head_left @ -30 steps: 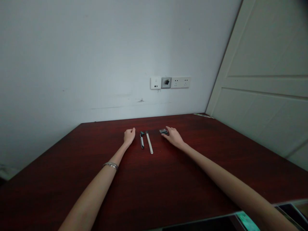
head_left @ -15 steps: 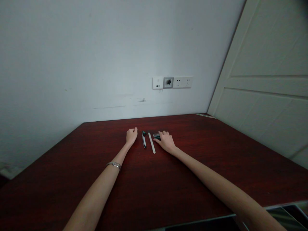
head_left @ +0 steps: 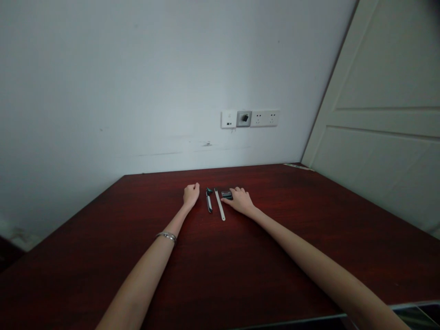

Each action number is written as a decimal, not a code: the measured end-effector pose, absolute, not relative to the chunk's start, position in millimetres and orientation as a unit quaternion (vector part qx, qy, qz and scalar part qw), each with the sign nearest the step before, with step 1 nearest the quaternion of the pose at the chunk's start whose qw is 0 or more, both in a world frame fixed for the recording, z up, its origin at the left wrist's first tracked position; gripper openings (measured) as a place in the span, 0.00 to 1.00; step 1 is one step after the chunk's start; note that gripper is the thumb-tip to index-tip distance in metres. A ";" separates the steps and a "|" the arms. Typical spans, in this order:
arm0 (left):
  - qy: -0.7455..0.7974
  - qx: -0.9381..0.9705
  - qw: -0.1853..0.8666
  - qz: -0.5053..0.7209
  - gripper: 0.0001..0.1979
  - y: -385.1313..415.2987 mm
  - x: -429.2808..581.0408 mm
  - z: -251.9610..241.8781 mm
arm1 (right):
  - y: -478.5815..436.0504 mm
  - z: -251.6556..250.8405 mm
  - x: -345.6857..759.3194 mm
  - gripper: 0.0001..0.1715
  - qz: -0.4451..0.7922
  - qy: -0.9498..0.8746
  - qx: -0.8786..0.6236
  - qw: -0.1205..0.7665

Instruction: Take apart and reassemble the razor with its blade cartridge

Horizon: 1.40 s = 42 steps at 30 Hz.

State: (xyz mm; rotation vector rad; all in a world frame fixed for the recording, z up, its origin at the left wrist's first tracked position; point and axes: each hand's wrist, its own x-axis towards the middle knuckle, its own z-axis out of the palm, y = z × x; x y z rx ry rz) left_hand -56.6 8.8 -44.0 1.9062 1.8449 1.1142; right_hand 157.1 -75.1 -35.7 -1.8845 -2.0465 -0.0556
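1. The right hand (head_left: pixel 240 200) lies low over the table (head_left: pixel 206 284), its palm down, with the thumb at the near edge of a small case (head_left: pixel 227 195) and the fingers by its far right side. The fingers are parted around the case; I cannot tell whether they grip it or only rest against it.
2. The case, dark with clear parts, lies flat on the table at about 10 o'clock from the middle of the right hand.
3. Just beside the case, at about 7 o'clock from it, lies a slim white stick (head_left: pixel 220 205), its dark tip pointing almost to 12 o'clock and its rounded end to between 5 and 6.
4. A razor (head_left: pixel 209 200) lies at 9 o'clock from the stick, near but apart, its head towards 12 o'clock.
5. The left hand (head_left: pixel 191 195) rests on the table at 9 o'clock from the razor, apart from it. Its fingers are clenched in a loose fist; whether anything is inside cannot be seen.
6. A silvery bracelet (head_left: pixel 167 236) circles the left wrist side of the forearm, at 7 o'clock from that hand.
7. Wall sockets (head_left: pixel 264 118) sit on the pale wall (head_left: pixel 172 68), at 1 o'clock from the case.
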 end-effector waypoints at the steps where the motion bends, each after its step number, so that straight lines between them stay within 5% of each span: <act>1: 0.635 0.657 0.131 0.385 0.22 8.9 -56.8 -44.3 | -72.8 -35.2 159.0 0.38 -0.011 -0.722 -0.668 0.181; 12: 0.633 0.658 0.134 0.386 0.21 7.3 -58.1 -44.0 | -41.9 -47.8 202.2 0.20 0.009 -0.730 -0.625 0.278; 42: 0.592 0.662 0.177 0.423 0.19 6.1 -61.5 -47.0 | -58.6 -48.0 203.6 0.20 -0.041 -0.724 -0.664 0.184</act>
